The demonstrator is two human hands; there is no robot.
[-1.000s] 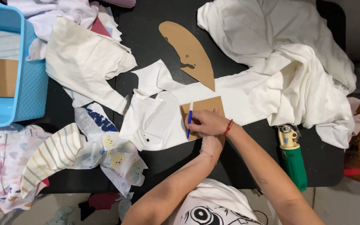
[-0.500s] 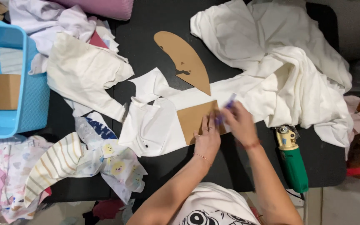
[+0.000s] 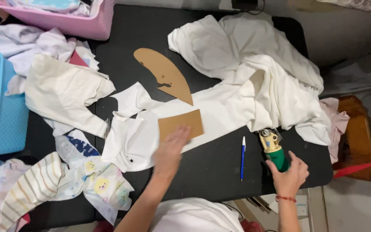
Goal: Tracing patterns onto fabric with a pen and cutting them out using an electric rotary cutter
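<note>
The rectangular brown card template (image 3: 181, 124) lies at centre on white fabric (image 3: 220, 111), the left hand (image 3: 170, 150) flat on it, fingers spread. At four o'clock the right hand (image 3: 289, 175) grasps a green-and-yellow cutter (image 3: 273, 148) — a blue pen (image 3: 242, 158) just beside.

A black table (image 3: 220, 176) with rounded corners fills most of the head view, lit evenly from above with soft shadows. Beyond its right edge lies a grey floor (image 3: 357, 47), and a brown wooden stool (image 3: 357, 133) stands just beside the table there. A pink plastic basket (image 3: 86, 25) sits at the table's far left corner, and a blue plastic basket (image 3: 9, 124) rests along its left edge. No wall or window shows.
</note>
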